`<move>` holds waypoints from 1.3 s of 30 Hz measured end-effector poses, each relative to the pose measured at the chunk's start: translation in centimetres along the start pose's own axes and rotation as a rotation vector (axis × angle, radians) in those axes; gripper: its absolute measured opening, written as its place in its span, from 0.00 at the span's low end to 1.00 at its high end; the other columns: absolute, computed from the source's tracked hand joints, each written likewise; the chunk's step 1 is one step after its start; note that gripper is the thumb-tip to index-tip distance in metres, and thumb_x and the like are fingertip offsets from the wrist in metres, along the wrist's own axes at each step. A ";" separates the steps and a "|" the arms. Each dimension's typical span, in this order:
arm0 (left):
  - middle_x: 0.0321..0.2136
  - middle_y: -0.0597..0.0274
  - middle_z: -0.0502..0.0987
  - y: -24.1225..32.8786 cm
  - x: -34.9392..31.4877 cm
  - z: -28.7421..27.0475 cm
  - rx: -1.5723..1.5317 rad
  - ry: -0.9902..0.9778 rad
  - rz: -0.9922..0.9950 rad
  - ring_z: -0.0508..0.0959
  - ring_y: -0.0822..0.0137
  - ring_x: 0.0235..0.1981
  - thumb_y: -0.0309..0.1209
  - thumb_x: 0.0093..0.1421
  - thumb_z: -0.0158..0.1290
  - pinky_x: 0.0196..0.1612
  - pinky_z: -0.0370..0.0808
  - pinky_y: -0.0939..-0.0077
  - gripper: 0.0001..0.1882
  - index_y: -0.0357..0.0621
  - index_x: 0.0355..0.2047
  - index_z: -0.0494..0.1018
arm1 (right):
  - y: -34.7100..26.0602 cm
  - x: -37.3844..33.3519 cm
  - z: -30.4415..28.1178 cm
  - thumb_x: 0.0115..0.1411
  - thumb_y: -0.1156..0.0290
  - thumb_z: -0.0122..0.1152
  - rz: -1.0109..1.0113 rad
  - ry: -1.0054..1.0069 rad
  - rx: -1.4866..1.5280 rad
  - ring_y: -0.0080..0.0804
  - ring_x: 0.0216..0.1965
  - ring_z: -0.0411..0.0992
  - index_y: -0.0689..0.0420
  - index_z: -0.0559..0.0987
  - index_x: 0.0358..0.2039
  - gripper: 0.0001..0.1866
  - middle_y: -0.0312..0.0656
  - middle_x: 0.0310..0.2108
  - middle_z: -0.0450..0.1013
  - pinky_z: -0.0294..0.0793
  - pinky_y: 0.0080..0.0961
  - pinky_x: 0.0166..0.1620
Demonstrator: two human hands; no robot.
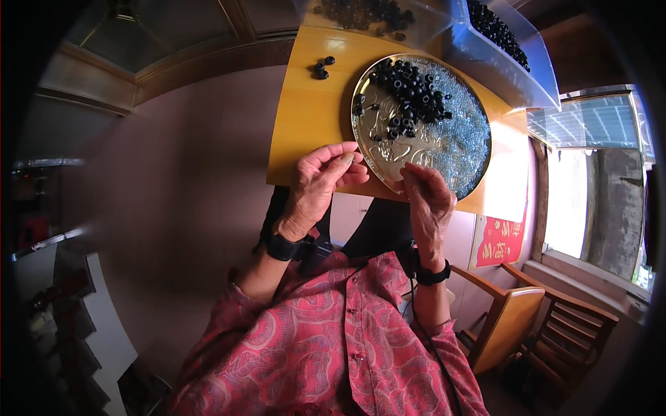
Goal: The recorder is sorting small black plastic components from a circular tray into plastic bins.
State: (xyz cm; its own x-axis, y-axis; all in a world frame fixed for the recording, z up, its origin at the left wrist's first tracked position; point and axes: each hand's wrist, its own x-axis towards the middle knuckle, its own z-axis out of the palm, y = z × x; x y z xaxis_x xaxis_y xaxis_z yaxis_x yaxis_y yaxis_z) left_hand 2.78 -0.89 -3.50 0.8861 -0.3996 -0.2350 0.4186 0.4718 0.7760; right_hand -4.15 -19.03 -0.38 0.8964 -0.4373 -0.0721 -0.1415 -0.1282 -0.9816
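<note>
A round, shiny metal tray lies near the front edge of a yellow table. Black beads with holes are heaped at its middle and far side, and tiny clear-bluish beads cover its right part. At the tray's left front rim, my left hand pinches thumb and forefinger together. My right hand is over the front rim, its fingertips closed in a pinch too. Whatever either pinch holds is too small to make out.
A few loose black beads lie on the table left of the tray. A clear plastic bin of black pieces stands at the far right, with more black beads in clear plastic at the far edge. A wooden chair stands at the right.
</note>
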 end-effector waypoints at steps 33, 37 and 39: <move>0.41 0.55 0.78 -0.5 -0.3 0.3 0.068 -0.043 -0.055 0.81 0.69 0.35 0.23 0.65 0.49 0.42 0.81 0.74 0.14 0.35 0.51 0.72 | 0.2 3.0 3.4 0.48 0.78 0.64 -0.577 -0.119 -0.592 0.48 0.36 0.69 0.66 0.70 0.37 0.16 0.50 0.31 0.66 0.73 0.37 0.34; 0.41 0.55 0.79 -0.1 -0.5 0.9 0.036 -0.043 -0.074 0.81 0.71 0.35 0.23 0.64 0.49 0.41 0.81 0.76 0.14 0.35 0.50 0.72 | -0.7 1.8 2.9 0.51 0.80 0.61 -0.576 -0.087 -0.389 0.46 0.32 0.71 0.66 0.73 0.41 0.16 0.49 0.31 0.69 0.74 0.37 0.33; 0.40 0.55 0.79 0.0 -0.6 1.1 0.028 -0.045 -0.073 0.81 0.71 0.35 0.24 0.64 0.49 0.41 0.81 0.76 0.14 0.36 0.49 0.72 | -0.5 1.1 2.3 0.56 0.80 0.59 -0.467 -0.079 -0.285 0.40 0.30 0.78 0.65 0.76 0.45 0.14 0.48 0.32 0.73 0.77 0.27 0.32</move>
State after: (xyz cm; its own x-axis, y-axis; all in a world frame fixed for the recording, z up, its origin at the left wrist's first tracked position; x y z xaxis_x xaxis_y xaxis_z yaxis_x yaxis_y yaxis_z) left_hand 2.06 -1.56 -2.69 0.8431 -0.4677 -0.2655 0.4756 0.4178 0.7741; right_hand -2.17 -17.39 -0.41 0.9186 -0.2093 0.3353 0.1803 -0.5330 -0.8267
